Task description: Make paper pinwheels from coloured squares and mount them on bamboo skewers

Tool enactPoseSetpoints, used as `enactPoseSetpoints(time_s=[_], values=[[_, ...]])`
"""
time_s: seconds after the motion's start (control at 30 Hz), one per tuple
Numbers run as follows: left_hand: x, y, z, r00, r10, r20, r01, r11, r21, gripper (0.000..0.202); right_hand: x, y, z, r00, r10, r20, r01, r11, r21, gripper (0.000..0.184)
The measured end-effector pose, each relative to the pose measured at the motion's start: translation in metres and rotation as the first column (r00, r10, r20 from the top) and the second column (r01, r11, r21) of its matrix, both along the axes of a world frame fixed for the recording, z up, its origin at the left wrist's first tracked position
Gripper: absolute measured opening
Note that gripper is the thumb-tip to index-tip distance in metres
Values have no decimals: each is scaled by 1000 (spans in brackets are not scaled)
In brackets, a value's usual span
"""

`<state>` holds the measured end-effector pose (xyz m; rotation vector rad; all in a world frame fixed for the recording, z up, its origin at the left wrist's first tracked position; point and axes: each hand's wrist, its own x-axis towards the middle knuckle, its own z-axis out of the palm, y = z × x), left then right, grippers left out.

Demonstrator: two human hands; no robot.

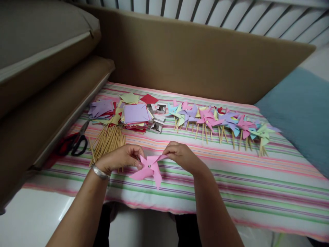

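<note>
A pink paper pinwheel [153, 167] with a small silvery pin at its centre hangs between my two hands, just above the striped cloth [185, 180]. My left hand [125, 157] pinches its upper left blade between thumb and fingers. On the other side, my right hand [180, 156] grips the tip of the right-hand blade. I see no stick on this pinwheel. Beyond my left wrist lies a heap of thin wooden sticks [110, 139], partly covered by that hand.
Black-handled scissors [79, 142] lie at the left. Behind the sticks are stacked paper squares [135, 114], cut paper pieces [101, 109] and small boxes [157, 124]. A row of finished pinwheels [227, 120] stretches right. A brown panel [185, 58] stands behind; a blue cushion [298, 113] sits right.
</note>
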<state>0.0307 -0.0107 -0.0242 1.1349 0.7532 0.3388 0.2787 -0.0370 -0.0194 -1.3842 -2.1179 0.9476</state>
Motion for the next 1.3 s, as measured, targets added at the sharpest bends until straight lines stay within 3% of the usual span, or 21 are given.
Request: enactPoseSetpoints(time_s=[0.23, 0.57, 0.67, 0.73, 0.8, 0.9, 0.97, 1.07, 1.17, 1.3], values=[[-4, -1, 0, 998, -46, -41, 45, 999, -26, 15, -6, 1, 1, 999, -1, -54, -3, 997, -80, 13], [-3, -2, -1, 995, -90, -31, 88, 995, -49, 11, -6, 2, -3, 996, 27, -81, -34, 995, -91, 12], [-3, 1, -1, 1000, -26, -12, 26, 1000, 10, 15, -4, 2, -4, 998, -2, -61, -2, 999, -54, 14], [-3, 4, -2, 992, 123, 7, -123, 989, 83, 22, -1, 3, -7, 997, -67, -50, 65, 997, -35, 14], [-2, 7, -4, 931, 364, 31, -364, 918, 160, 28, 2, 4, -13, 979, -199, -46, 198, 980, -35, 13], [5, 10, -7, 701, 709, 81, -702, 664, 259, 26, 2, 8, -23, 894, -444, -65, 439, 895, -77, 11], [14, 8, -9, 580, 808, 105, -793, 531, 300, 23, -3, 12, -29, 821, -559, -115, 544, 828, -136, 12], [32, 2, -16, 558, 817, 146, -803, 487, 343, 23, -16, 16, -34, 728, -646, -232, 612, 764, -206, 13], [48, -1, -25, 596, 790, 141, -753, 489, 441, 24, -32, 16, -36, 685, -657, -316, 612, 754, -239, 15], [57, -1, -32, 575, 805, 146, -678, 369, 636, 19, -49, 12, -34, 636, -657, -405, 572, 754, -324, 16]])
